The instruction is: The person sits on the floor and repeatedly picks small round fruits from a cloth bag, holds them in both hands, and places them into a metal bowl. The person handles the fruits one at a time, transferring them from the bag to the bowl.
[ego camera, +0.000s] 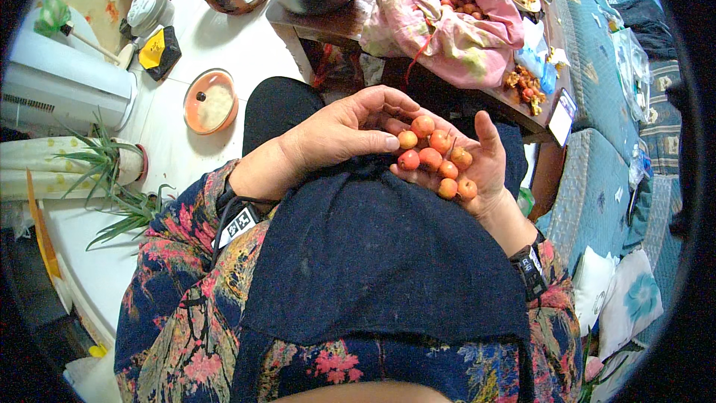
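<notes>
My right hand lies palm up over my lap and cradles several small round red-orange fruits, like crab apples or haws. One or two are paler and yellowish, and a thin stem shows on one. From the other side my left hand reaches in, fingers curved and spread from the thumb. Its thumb tip is beside the yellowish fruit at the pile's edge; whether it touches cannot be told. Nothing shows in the left grasp. The fingers of both hands overlap in part. A dark apron covers my lap.
On a low wooden table stand a metal bowl of fruit and a pink cloth sack of more. Peelings and a phone lie at its edge. An orange-rimmed bowl and aloe plants are at left, a sofa at right.
</notes>
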Tool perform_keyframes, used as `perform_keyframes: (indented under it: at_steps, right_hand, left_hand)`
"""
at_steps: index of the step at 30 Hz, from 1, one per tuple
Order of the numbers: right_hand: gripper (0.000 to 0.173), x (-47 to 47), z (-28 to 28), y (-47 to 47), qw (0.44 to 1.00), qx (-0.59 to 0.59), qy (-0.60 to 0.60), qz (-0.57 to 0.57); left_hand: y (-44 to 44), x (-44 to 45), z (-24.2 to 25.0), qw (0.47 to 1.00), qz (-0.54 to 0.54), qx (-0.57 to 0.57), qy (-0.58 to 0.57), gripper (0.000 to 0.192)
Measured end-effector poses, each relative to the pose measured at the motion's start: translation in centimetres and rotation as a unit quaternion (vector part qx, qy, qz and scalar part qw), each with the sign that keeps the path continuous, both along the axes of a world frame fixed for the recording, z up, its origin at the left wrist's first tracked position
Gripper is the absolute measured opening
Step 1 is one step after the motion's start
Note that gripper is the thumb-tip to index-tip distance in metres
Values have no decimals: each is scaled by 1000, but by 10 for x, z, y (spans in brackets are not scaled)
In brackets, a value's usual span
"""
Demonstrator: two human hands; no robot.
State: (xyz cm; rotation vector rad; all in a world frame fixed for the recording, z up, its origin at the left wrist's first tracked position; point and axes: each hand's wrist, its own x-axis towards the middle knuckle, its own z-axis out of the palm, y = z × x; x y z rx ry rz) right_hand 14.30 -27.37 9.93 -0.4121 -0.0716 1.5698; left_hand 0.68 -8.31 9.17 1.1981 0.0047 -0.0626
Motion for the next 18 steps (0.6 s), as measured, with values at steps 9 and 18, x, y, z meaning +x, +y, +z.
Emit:
perform_keyframes:
  at_steps: [9, 18]
  right_hand:
    - [105, 2, -1, 6, 999, 22, -23, 6]
    - [110, 2, 0, 12, 999, 34, -12, 18]
  left_hand:
    - [1, 1, -3, 1000, 12, -3, 3, 50]
    - [9, -1, 1, 1000, 3, -8, 15, 52]
